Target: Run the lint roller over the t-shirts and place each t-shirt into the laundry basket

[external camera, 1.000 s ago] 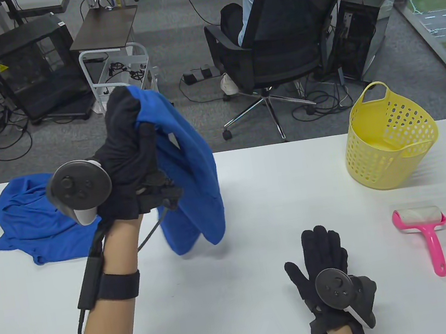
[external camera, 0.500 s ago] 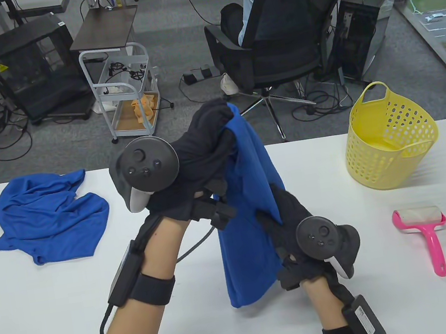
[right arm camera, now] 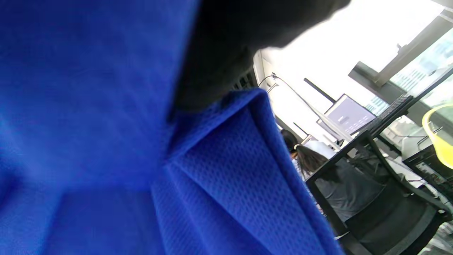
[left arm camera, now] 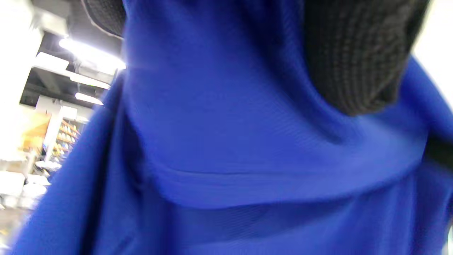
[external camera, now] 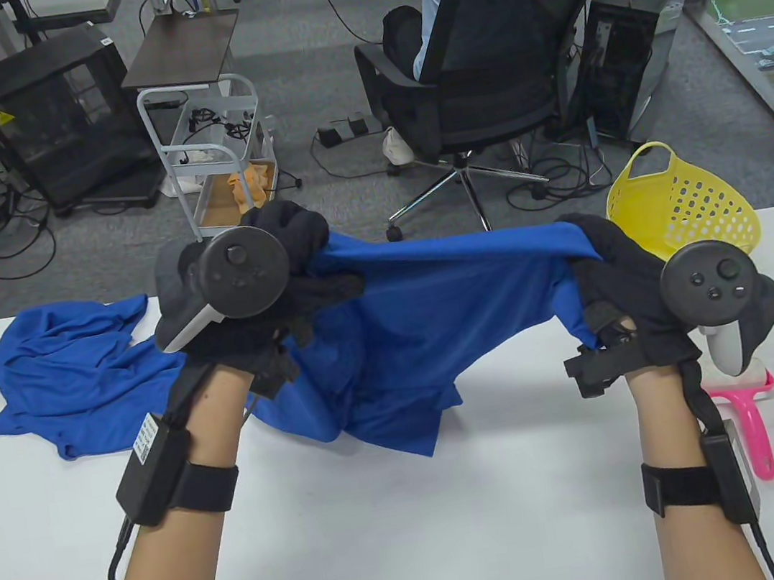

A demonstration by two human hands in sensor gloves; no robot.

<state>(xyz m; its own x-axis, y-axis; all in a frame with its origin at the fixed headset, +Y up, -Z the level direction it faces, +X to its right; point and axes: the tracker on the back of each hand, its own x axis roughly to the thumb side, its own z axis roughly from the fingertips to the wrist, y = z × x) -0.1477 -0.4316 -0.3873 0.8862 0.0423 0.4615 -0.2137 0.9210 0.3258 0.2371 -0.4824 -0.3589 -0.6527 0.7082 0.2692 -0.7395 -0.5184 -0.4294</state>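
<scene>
Now both hands [external camera: 295,260] raised apart, gripping t-shirt [external camera: 434,312].

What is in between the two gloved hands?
The blue t-shirt, stretched from the left hand to the right hand. The table view shows it.

A t-shirt [external camera: 435,319] hangs in the air over the middle of the desk [external camera: 392,522]. The left hand [external camera: 283,276] holds its left end and the right hand [external camera: 619,284] holds its right end. The t-shirt's bottom edge touches the desk. A second t-shirt [external camera: 73,380] lies on the desk at the far left. The laundry basket [external camera: 701,206] stands at the far right, behind the right hand. The lint roller [external camera: 748,418] lies on the desk near the right wrist, in front of the basket.
</scene>
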